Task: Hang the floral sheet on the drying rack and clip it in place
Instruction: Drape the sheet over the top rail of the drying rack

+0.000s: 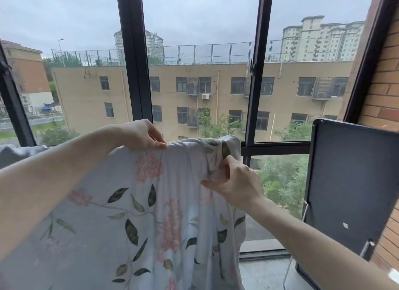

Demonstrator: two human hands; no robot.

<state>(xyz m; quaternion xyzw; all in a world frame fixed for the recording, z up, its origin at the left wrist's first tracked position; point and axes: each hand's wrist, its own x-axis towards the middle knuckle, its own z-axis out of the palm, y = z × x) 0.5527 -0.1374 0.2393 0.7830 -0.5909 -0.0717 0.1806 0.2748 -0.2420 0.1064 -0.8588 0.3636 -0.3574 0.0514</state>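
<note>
Head view: left hand [143, 135] raised from the lower left, forearm stretched diagonally upward, wrist bent down, thumb and fingertips pinching the top fold of the floral sheet [121, 220]. Right hand [234, 181] reaching in from the lower right, just beside and a little below the left, back of the hand to the camera, fingers curled into a bunched corner of the same sheet, thumb pointing left across the cloth. Sheet draped over a rail at hand level, hanging down between and below both forearms, pink blossoms and green leaves facing the camera. Rail itself fully covered by fabric, so drying rack not made out. Lower hem cut off by the frame edge. Right fingertips buried in folds. Beyond the hands, window frame [135, 58]; right of the right hand, dark panel [354, 177].
</note>
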